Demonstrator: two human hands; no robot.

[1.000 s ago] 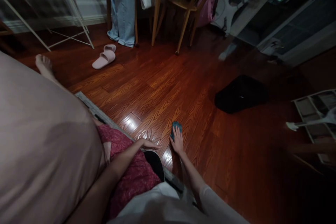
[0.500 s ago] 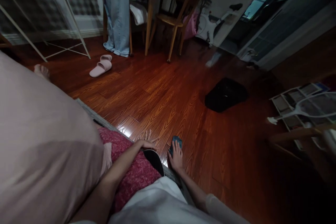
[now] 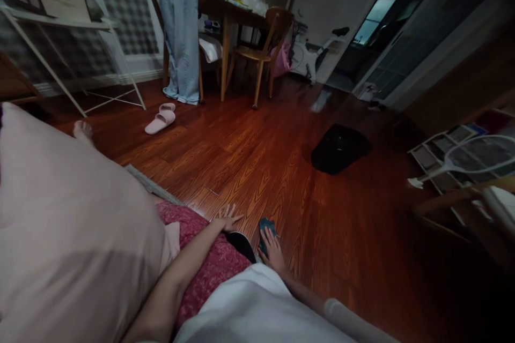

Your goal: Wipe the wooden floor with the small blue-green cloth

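While pink slippers (image 3: 161, 119) lie well ahead and left of both grips, your left grip (image 3: 228, 218) seems to rest on the wood floor (image 3: 237, 171), fingers spread and holding nothing. Just right of it lies the teal cloth (image 3: 266, 222), under your right grip (image 3: 274, 252), which is nearly flat, covering rather than clenching it. A second ago the cloth sat farther forward than your left grip; you've drawn it back, uncovering boards ahead. Farther right sits a black object (image 3: 338, 149).
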